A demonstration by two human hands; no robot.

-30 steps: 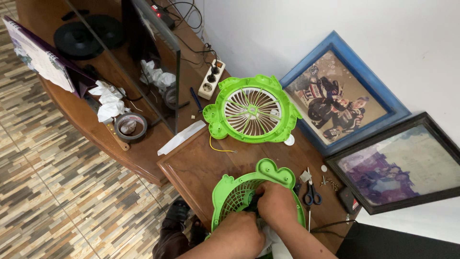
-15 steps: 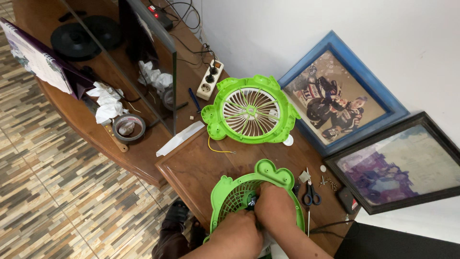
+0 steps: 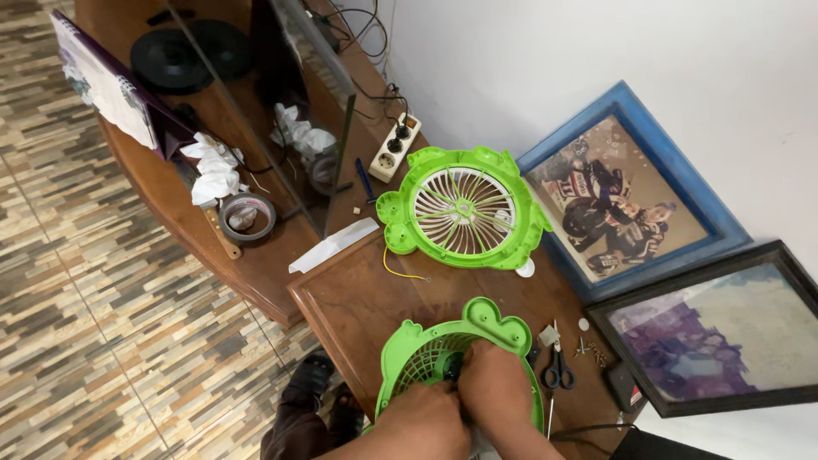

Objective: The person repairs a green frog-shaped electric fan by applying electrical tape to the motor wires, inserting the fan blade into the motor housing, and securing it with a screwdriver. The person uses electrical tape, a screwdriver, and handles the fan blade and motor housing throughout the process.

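Observation:
A bright green fan housing half (image 3: 426,349) with a grille lies at the near edge of the brown wooden table (image 3: 358,298). My left hand (image 3: 426,422) and my right hand (image 3: 498,396) both rest on it, fingers pressed together over the dark hub at the grille's middle. What the fingertips pinch is hidden. The other green housing half (image 3: 464,209), with white vanes, lies flat farther back on the table, untouched.
Scissors (image 3: 558,370) and small screws lie right of my hands. Two framed pictures (image 3: 613,200) (image 3: 716,336) lean on the white wall. A power strip (image 3: 394,146), tape roll (image 3: 247,217), crumpled paper (image 3: 213,166) and a mirror panel (image 3: 315,102) sit on the curved shelf behind.
My hands stayed on the near green housing, shifting slightly over its centre. Nothing on the table moved; the view only drifted a little.

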